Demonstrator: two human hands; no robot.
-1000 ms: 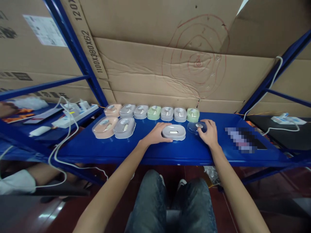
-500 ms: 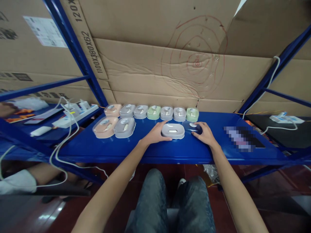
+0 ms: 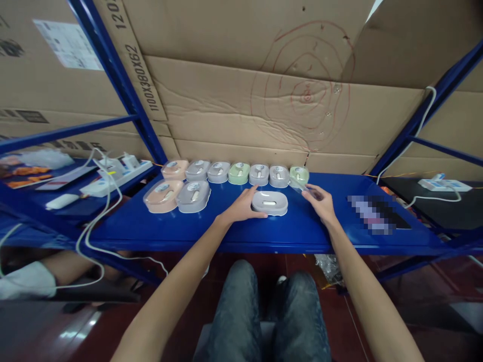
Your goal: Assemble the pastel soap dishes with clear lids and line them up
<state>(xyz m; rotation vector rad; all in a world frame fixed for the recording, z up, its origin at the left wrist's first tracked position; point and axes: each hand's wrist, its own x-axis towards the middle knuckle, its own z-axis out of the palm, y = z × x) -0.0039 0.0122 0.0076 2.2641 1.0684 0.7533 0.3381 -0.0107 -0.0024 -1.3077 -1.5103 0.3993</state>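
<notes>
A grey oval soap-box base (image 3: 270, 202) lies on the blue shelf (image 3: 241, 229) in front of me. My left hand (image 3: 241, 207) rests against its left end and steadies it. My right hand (image 3: 320, 202) is just right of the base, its fingers pinched on a clear plastic lid (image 3: 305, 188) that is lifted off the shelf and tilted. Behind them a row of closed boxes runs along the back: peach (image 3: 175, 169), grey (image 3: 219, 171) and green (image 3: 239, 173) ones among them. Two larger closed boxes, peach (image 3: 163, 196) and grey (image 3: 193, 195), sit at the front left.
Cardboard cartons (image 3: 264, 95) wall off the back of the shelf. A white power strip (image 3: 113, 178) with trailing cables lies on the neighbouring shelf at left, and another (image 3: 445, 185) at far right. A blurred dark item (image 3: 377, 213) lies right of my right hand. My knees are below the shelf edge.
My right hand has picked the clear lid up off the shelf and tilted it, moving slightly back toward the row. My left hand has stayed on the grey base.
</notes>
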